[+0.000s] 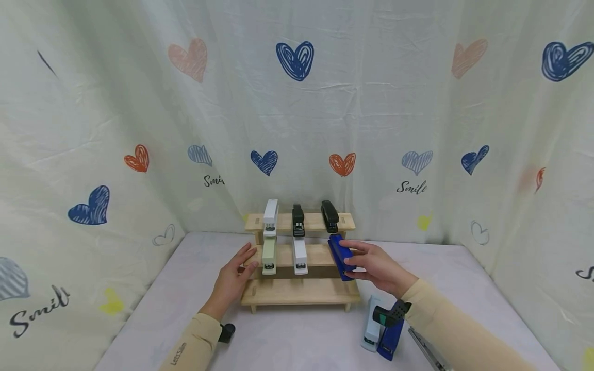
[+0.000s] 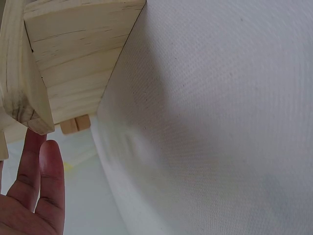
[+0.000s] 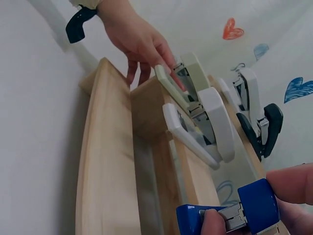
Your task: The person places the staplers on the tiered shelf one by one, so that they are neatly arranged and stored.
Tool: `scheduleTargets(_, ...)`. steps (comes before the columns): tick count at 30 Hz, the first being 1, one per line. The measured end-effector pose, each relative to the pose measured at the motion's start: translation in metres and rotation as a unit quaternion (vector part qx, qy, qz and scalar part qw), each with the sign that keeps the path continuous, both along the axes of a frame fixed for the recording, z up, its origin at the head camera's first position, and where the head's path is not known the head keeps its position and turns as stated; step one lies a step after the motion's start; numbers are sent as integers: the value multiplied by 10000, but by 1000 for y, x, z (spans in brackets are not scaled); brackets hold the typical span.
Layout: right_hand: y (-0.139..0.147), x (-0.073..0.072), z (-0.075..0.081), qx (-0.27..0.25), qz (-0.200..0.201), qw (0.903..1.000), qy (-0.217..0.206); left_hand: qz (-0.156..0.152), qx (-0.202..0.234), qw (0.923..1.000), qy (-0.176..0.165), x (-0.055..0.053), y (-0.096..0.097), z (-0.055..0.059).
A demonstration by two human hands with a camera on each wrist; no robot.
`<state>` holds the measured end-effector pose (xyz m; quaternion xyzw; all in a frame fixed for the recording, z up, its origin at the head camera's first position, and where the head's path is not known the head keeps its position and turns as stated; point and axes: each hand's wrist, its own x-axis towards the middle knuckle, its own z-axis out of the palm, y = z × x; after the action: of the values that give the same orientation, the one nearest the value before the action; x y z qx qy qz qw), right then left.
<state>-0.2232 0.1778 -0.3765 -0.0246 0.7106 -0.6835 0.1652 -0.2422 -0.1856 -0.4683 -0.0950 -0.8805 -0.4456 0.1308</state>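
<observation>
A three-step wooden rack (image 1: 300, 293) stands on the table. My right hand (image 1: 378, 265) pinches a dark blue stapler (image 1: 341, 257) between thumb and fingers, at the right end of the middle step. In the right wrist view, the thumb and fingers sit on either side of the blue stapler (image 3: 259, 205). At the rack's left, my left hand (image 1: 232, 281) holds the end of the middle step, with fingers above and below the board. Sharing that step are a light green stapler (image 1: 269, 256) and a white stapler (image 1: 300, 256).
On the top step sit another white stapler (image 1: 271, 216), a black stapler (image 1: 298, 219) and a second black one. At the front right, beside my right forearm, lie a light blue stapler (image 1: 372, 327), another blue stapler (image 1: 391, 340) and a grey metallic object (image 1: 426, 348). A heart-print curtain hangs behind.
</observation>
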Motion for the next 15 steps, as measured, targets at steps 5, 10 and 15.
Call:
scheduleTargets(5,-8,-7,-4,-74,-166,9998,-28,40,-43,10000,-39,1,1,0)
scheduleTargets(10,-11,-10,-6,-23,-263,9997,-10,36,-33,10000,-32,2,1,1)
scheduleTargets(15,-13,-11,-7,28,-284,9995,109,27,4,10000,-25,2,1,2)
